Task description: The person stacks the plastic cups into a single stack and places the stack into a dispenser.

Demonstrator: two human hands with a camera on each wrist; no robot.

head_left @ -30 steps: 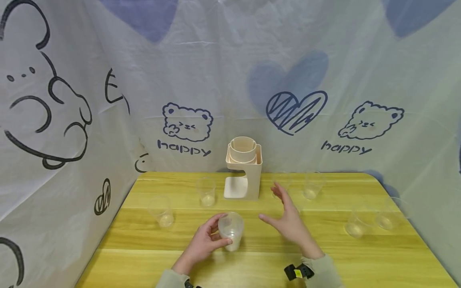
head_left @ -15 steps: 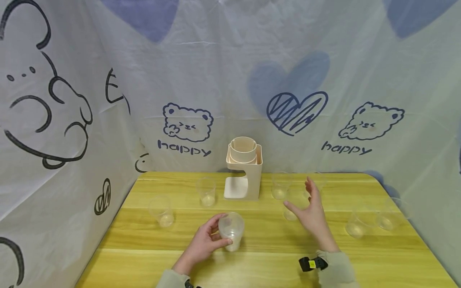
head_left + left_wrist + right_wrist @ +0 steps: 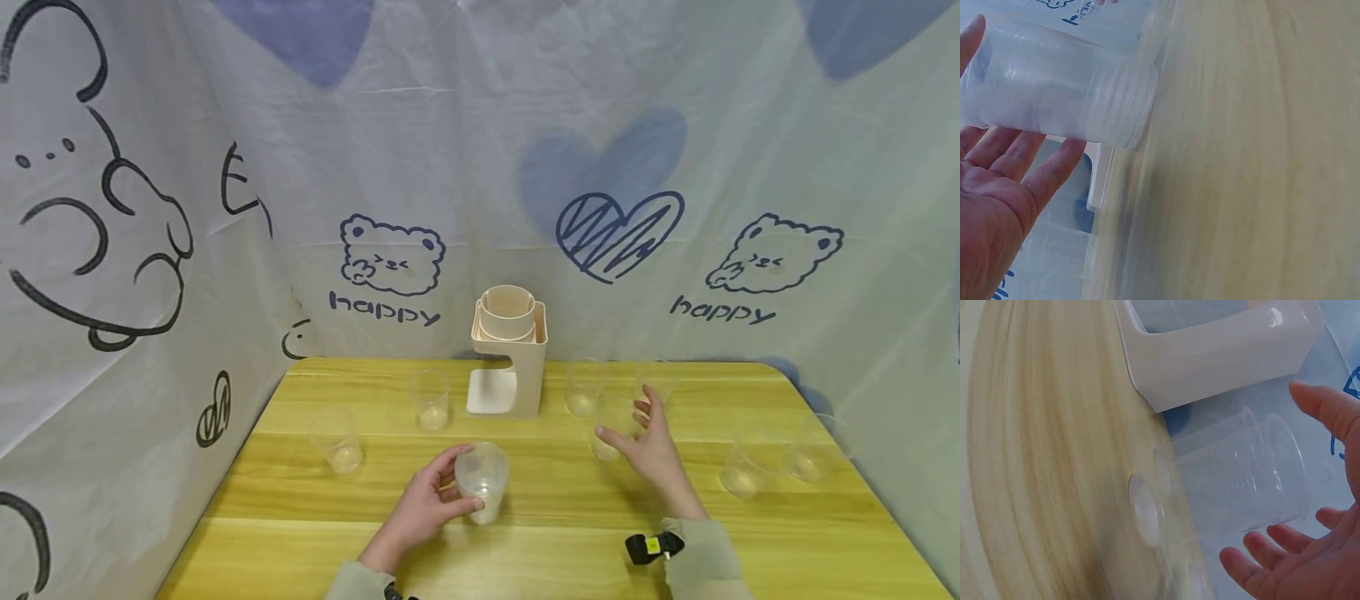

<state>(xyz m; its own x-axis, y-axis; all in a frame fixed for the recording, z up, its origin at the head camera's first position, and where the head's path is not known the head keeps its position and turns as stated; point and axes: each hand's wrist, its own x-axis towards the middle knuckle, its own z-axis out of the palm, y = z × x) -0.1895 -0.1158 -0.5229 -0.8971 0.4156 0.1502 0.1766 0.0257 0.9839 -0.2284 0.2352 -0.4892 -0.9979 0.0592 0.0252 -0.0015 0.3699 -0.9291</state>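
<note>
My left hand (image 3: 422,507) grips a nested stack of clear plastic cups (image 3: 1054,87) near the middle front of the table, thumb on one side and fingers on the other. In the left wrist view the stack's ribbed layers show, its base close to the tabletop. My right hand (image 3: 654,452) is spread beside a single clear plastic cup (image 3: 1222,484) standing upright right of centre. The thumb stands apart from this cup's rim, while the fingertips (image 3: 1238,565) are right at its side. Another clear cup (image 3: 582,400) stands just behind it.
A cream cup dispenser (image 3: 529,375) with a round tube on top stands at the back centre. Clear cups stand at left (image 3: 345,454), back left (image 3: 432,412), back right (image 3: 660,379) and far right (image 3: 741,477). A printed cloth (image 3: 480,167) hangs behind the wooden table (image 3: 555,550).
My right hand has moved right, past the back cup, to the single cup, and its fingers have drawn in a little. My left hand and the cup stack have stayed put.
</note>
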